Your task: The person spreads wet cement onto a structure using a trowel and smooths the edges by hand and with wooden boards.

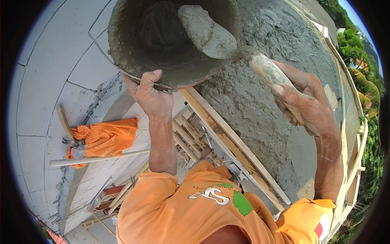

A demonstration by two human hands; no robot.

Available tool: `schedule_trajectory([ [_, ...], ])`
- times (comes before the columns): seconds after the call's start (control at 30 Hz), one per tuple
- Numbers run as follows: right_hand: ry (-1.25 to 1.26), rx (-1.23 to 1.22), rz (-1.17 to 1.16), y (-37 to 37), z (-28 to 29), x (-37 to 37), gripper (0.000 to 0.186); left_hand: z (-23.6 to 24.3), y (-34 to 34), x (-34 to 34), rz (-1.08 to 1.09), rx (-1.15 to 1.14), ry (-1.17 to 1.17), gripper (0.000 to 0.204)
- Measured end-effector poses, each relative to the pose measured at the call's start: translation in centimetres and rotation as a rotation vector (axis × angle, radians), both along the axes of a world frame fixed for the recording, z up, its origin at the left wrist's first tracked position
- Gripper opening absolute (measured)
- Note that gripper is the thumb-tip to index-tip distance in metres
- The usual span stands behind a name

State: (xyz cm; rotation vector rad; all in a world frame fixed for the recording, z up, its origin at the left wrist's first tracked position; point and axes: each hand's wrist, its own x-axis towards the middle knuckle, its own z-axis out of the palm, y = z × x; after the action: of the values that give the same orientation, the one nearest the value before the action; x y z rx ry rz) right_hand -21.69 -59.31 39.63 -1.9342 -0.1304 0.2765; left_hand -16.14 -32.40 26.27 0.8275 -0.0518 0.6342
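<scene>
A round bucket (162, 61), coated inside with grey mortar, is tipped so that its mouth faces me at the top of the view. My left hand (152, 95) grips its near rim by the wire handle, thumb over the edge. In my right hand (302, 97) is the pale wooden handle of a trowel (221, 40). Its blade, caked with wet mortar, reaches into the bucket's mouth. Beneath and to the right spreads a rough layer of wet mortar (260, 118).
On the pale block wall (53, 93) at left lie an orange cloth (107, 138), a hammer (67, 126) and a pale pipe (97, 158). Wooden boards (239, 150) edge the mortar. Below, poles (187, 132) stand in a deep gap. Trees (353, 49) rise beyond the right-hand formwork (353, 171).
</scene>
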Motion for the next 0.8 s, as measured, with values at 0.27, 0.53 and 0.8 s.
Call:
schedule_trajectory([
  [0.27, 0.183, -0.290, -0.126, -2.4, -1.0, -4.6, 0.060, 1.1, 5.8, -2.7, 0.249, 0.018, -0.020, 0.077],
  [0.53, -0.413, -0.981, 0.213, 4.1, -9.5, -1.5, 0.052, 1.3, 7.4, -3.8, 0.411, 0.028, -0.043, 0.073],
  [0.8, -0.511, -1.146, 0.247, 5.7, -10.8, -1.0, 0.064, -0.1, 9.1, -4.1, 0.437, 0.064, -0.029, 0.070],
])
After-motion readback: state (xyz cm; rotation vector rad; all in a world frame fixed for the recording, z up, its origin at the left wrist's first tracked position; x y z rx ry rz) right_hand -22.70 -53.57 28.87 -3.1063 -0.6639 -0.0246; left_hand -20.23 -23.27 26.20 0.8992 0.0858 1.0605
